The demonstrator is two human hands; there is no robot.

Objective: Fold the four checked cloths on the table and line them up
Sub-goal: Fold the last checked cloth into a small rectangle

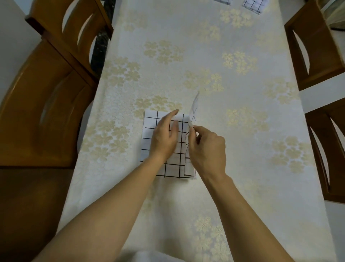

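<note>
A white cloth with a black check (149, 131) lies on the table in front of me. My left hand (165, 136) presses flat on its middle with straight fingers. My right hand (205, 147) pinches the cloth's right edge between thumb and fingers and holds that edge lifted and standing upright, blurred at its top. Two more checked cloths show only partly at the table's far edge, one (223, 1) left of the other (253, 5). No fourth cloth is in view.
The table (214, 61) wears a cream tablecloth with pale gold flowers. Wooden chairs stand close along both sides: two on the left (46, 104) and two on the right (315, 46).
</note>
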